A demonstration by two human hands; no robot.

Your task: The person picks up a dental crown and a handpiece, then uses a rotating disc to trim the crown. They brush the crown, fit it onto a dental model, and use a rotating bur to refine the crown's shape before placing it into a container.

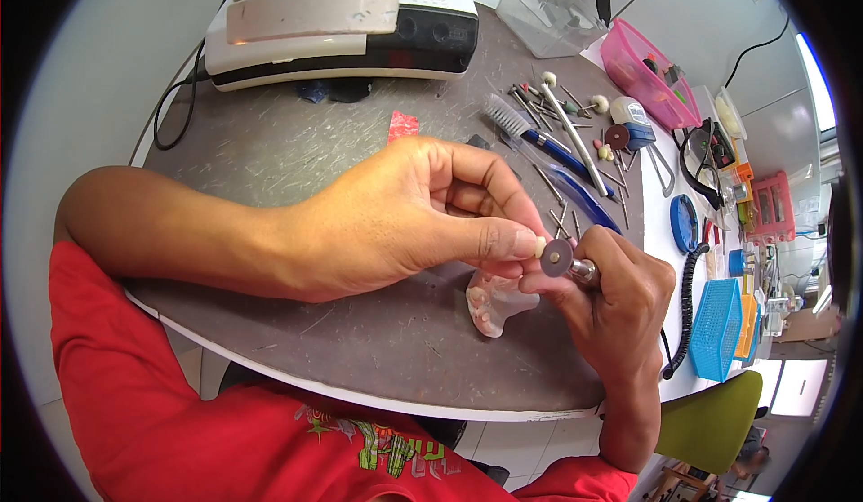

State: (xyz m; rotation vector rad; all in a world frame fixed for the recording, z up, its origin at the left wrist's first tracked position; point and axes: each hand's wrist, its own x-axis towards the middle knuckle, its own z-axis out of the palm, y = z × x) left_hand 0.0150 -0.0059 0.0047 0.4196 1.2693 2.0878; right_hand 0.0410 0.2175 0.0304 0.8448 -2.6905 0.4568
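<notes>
My left hand [395, 210] pinches a small cream dental crown [539, 247] between thumb and fingertips. My right hand [625, 291] is closed around a metal rotary handpiece [585, 273], most of it hidden in the fist. A dark round grinding disc [552, 267] on its tip faces me, its edge right at the crown. The fingertips of both hands come together there. Below them on the bench lies a whitish, partly translucent dental model [493, 309], its upper part covered by my left fingers.
Several burs and polishing points [529, 99] lie scattered at the back right, with a brush [510, 117] and blue-handled tools. A white and black machine [431, 39] stands at the back. A pink bin [643, 79] and blue basket [716, 331] are at the right. The grey bench [360, 349] has a white front edge.
</notes>
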